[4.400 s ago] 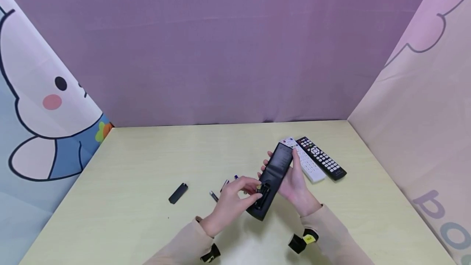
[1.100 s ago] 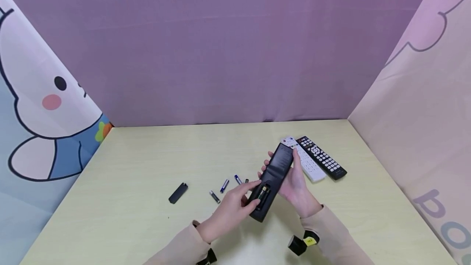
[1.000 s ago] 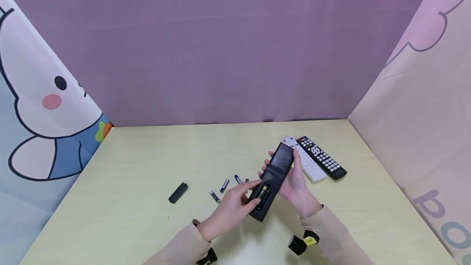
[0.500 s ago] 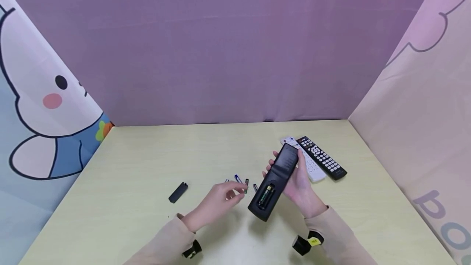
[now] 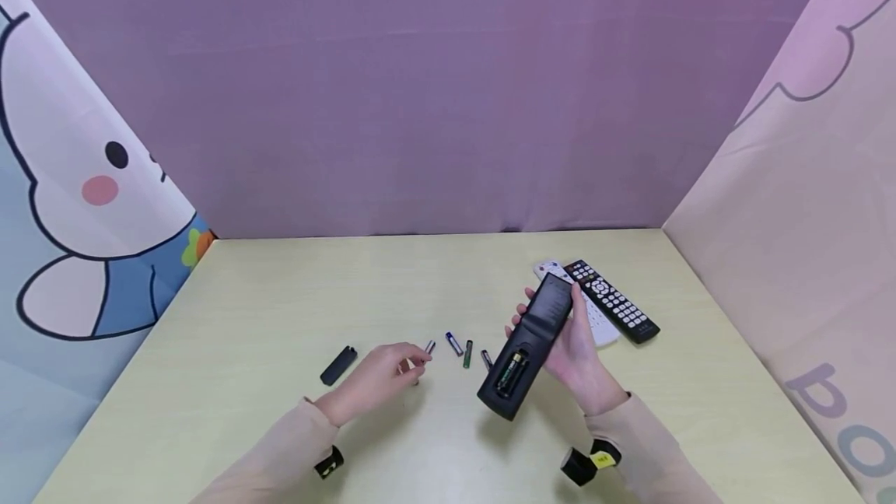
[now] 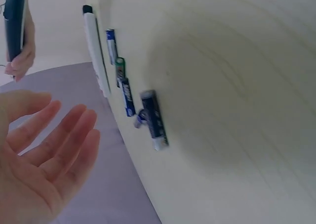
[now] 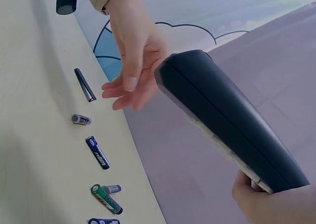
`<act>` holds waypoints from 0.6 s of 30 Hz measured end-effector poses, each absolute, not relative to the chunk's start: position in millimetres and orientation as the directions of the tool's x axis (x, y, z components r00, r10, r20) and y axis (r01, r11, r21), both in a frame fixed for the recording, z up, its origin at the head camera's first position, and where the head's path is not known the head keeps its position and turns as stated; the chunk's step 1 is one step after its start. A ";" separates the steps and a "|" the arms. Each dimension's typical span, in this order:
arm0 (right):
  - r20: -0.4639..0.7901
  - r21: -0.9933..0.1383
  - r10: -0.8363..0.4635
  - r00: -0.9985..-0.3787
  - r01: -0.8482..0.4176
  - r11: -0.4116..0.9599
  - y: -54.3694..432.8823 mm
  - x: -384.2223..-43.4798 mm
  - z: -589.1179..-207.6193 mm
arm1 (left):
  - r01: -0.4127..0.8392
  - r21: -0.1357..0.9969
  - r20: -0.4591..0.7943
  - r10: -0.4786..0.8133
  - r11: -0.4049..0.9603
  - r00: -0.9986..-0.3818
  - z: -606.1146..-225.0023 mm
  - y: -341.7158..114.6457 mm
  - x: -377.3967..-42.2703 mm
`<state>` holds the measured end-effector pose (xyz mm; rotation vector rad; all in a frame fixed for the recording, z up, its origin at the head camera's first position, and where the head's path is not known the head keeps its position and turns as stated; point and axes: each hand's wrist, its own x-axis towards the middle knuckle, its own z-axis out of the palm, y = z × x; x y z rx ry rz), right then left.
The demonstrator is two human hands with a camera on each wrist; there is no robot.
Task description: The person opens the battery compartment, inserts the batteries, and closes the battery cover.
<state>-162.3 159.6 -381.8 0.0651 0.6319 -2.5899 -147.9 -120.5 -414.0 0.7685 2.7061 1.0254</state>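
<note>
My right hand holds a black remote control above the table, its back turned up. The remote's battery compartment is uncovered, and a green-and-black battery lies in it. My left hand hovers above the table to the left of the remote, fingers loosely bent and holding nothing, as the left wrist view shows. Several loose batteries lie below and beyond it, among them a blue one, a green one and a dark one. A black battery cover lies just left of the left hand.
A white remote control and a black one with white buttons lie side by side at the right of the pale table. A purple cloth wall stands behind, with printed panels at both sides.
Earlier my left hand worked at the remote's compartment; it has since drawn away to the left, leaving the battery inside. The remote has shifted slightly right in my right hand.
</note>
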 end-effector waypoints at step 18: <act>-0.157 -0.428 -0.437 -0.886 0.459 -0.778 163.2 -162.1 -384.3 | 0.684 0.248 0.180 0.661 0.686 -0.728 -441.9 -137.1 -156.4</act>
